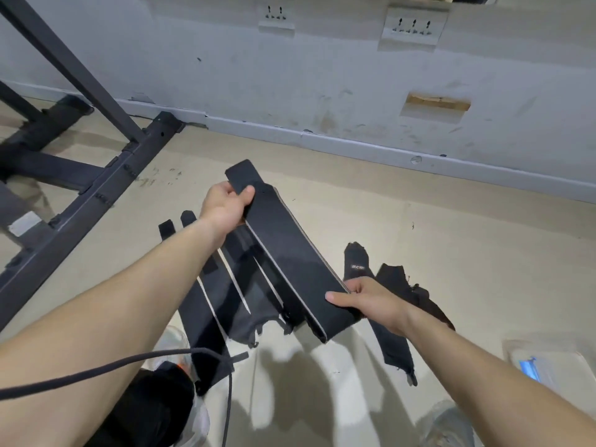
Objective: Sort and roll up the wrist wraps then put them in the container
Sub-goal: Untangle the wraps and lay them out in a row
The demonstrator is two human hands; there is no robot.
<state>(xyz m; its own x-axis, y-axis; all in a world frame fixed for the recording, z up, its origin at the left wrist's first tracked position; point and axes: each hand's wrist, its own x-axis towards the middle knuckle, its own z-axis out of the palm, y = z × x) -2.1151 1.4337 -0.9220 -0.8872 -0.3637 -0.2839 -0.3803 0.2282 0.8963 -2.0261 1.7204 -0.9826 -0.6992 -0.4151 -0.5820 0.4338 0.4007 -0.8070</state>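
- Above the floor (467,227), the held wrist wrap (290,253) is stretched flat between both hands, slanting from far left to near right.
- The left hand (225,208) grips its far end by the tab, and the right hand (371,301) pinches the near end, thumb on top.
- It looks light, soft and floppy, so rolling from one end should suit it.
- Other wraps (200,317) lie in a row beneath, with two more wraps (392,343) to the right.
- A clear container (545,359) sits near the right forearm.

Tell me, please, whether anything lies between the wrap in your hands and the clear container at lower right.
Only two loose wraps lie flat on the floor between the held wrap and the clear container; lifted over them, nothing visible should block it.
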